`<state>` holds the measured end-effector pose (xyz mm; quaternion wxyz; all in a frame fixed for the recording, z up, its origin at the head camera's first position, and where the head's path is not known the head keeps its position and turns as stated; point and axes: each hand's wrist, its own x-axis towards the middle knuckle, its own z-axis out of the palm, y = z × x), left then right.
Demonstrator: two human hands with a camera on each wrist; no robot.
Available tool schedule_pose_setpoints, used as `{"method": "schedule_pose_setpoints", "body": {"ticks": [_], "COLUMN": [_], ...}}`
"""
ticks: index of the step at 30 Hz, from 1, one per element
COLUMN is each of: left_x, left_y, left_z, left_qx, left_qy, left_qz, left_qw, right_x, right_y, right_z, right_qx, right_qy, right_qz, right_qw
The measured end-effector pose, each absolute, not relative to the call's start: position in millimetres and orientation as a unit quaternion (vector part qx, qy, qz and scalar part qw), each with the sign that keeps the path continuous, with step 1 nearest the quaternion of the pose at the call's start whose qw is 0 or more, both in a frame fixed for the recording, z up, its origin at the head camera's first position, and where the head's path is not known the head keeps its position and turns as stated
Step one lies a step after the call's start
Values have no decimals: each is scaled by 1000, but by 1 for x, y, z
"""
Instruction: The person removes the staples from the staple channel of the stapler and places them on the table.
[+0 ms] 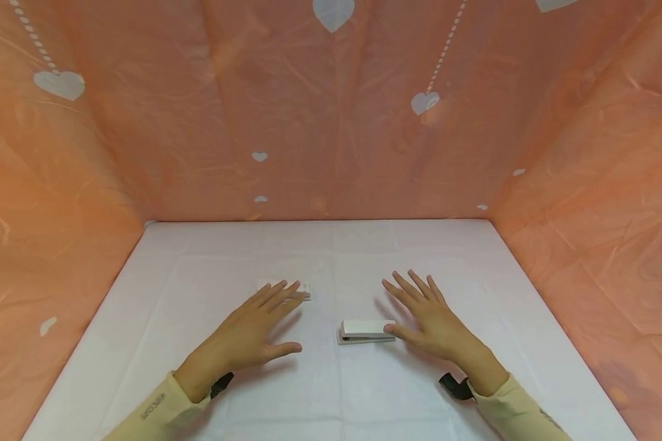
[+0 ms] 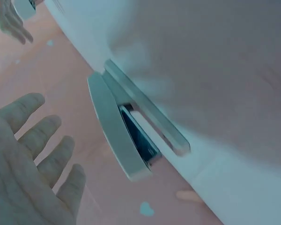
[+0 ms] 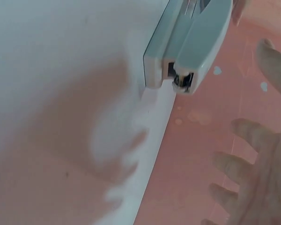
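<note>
Backdrop (image 1: 331,122): orange-pink sheeting on three sides, glossy and creased, scattered with pale white hearts, some small, some large.
Dotted strings (image 1: 447,46): white beaded lines printed on the sheeting, each ending in a white heart.
Surface (image 1: 331,392): plain white cloth with faint fold lines, no print.
Stapler (image 1: 366,331): white to pale grey all over; in the wrist views a dark inner slot shows between its two halves.
Small flat box (image 1: 304,289): white, nearly blending into the cloth.
Sleeves (image 1: 160,410): pale cream-yellow, with small darker lettering on the forearm.
Wrist straps (image 1: 455,386): black.
</note>
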<state>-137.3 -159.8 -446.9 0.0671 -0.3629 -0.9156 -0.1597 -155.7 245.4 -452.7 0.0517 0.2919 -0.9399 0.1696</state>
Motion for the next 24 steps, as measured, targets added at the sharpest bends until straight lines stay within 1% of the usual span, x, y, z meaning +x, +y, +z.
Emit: {"method": "schedule_pose_setpoints", "body": {"ticks": [14, 24], "left_x": [-148, -157], "left_y": [-130, -109], "left_z": [-454, -455], "left_qx": [-408, -406], "left_qy": [-897, -896], "left_qz": [-170, -178], "left_qw": [33, -6], "right_x": [-154, -155], "right_y": [232, 225], "right_z": [-456, -459], "right_qx": [343, 372], "right_qy": [-918, -895], "right_qz": [186, 227], "right_qw": [64, 93]}}
